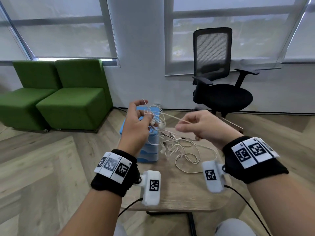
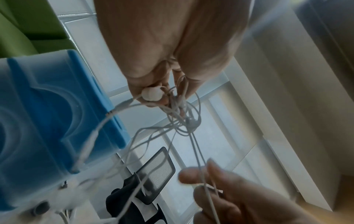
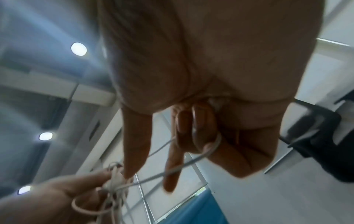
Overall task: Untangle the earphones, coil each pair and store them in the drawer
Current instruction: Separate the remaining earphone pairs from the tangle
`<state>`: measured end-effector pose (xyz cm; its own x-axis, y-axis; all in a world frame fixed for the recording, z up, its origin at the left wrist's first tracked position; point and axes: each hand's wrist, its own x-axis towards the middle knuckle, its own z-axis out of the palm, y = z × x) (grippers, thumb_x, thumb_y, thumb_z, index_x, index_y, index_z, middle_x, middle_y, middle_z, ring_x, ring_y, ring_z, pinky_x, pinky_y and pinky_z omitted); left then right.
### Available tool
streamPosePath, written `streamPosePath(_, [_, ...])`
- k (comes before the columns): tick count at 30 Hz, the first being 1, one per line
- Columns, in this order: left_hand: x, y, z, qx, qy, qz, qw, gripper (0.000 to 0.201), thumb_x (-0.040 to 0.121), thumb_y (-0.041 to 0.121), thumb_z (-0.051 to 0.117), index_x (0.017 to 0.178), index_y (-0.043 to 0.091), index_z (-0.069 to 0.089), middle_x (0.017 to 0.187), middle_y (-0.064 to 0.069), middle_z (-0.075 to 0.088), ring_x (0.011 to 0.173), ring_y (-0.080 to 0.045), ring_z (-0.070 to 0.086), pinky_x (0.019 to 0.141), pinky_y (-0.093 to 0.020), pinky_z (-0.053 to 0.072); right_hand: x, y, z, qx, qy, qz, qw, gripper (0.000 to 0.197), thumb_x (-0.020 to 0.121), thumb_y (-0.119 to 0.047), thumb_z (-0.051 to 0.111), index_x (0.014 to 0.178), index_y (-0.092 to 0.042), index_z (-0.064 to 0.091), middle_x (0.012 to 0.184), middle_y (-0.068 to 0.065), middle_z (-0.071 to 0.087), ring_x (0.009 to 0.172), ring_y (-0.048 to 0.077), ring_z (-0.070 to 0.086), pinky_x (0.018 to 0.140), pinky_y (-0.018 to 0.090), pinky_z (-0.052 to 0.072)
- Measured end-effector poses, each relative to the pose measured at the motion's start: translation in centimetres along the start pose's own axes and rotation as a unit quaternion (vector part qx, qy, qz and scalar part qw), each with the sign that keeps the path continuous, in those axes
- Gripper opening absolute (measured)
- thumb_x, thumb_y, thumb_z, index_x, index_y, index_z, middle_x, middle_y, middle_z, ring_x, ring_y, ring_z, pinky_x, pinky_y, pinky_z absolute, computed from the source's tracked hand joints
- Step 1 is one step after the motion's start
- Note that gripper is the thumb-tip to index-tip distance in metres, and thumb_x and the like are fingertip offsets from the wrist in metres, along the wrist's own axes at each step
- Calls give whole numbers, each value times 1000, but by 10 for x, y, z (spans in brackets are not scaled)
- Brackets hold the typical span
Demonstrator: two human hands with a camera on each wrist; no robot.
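At the far left two green seats (image 1: 56, 92) stand against the wall, out of the work. Next comes the blue drawer unit (image 1: 150, 150), upright on the small wooden table (image 1: 179, 193) with its drawers closed; nothing is stored yet. In front of and above it the left hand (image 1: 136, 126) is raised, fingers and thumb curled to pinch the knotted heart of the white earphones (image 1: 156, 123), an earbud (image 2: 152, 94) caught at the fingertips, probably so the knot stays anchored while cords hang free. From that knot one cord (image 1: 172, 116) runs taut to the right hand (image 1: 204, 126), whose fingers are curled round it with a loop hooked over one finger, apparently drawing the strand out of the snarl. Below, slack loops (image 1: 185, 154) lie on the table. Farther right stands a black office chair (image 1: 219, 74).
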<state>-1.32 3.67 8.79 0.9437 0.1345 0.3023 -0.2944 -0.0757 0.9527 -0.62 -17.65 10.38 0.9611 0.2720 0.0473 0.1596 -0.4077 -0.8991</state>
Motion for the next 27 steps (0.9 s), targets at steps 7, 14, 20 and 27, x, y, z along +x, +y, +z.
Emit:
streamPosePath(7, [1,2,-1,-7,0,-26,1000,28,103,8,57,127,22,54,83,-5,69,62,-9,61,60,-22,50,0,8,5,-79,-3,-2,997,22,92,-29,77,74,-17,79,59,0,44,57,15,34,57,29,29])
streamPosePath(14, [-7,4,-8,0,-81,-41,996,26,99,4,61,121,19,60,80,-8,69,58,-11,53,54,-21,43,8,13,-9,160,220,78,959,17,94,-13,64,77,-10,67,71,8,53,60,16,44,55,29,30])
streamPosePath(20, [-8,2,-12,-2,-89,-46,995,27,99,3,63,122,17,61,81,-14,69,60,-14,54,60,-28,44,2,3,-20,397,237,62,884,26,104,-18,45,78,-18,49,94,12,77,60,14,60,53,23,41])
streamPosePath(27, [-7,3,-16,-68,-85,-71,991,29,99,-4,56,121,13,51,90,-11,77,72,-23,65,68,-34,51,3,7,-14,331,204,85,917,13,99,-19,52,93,-10,59,94,9,73,58,15,61,49,22,43])
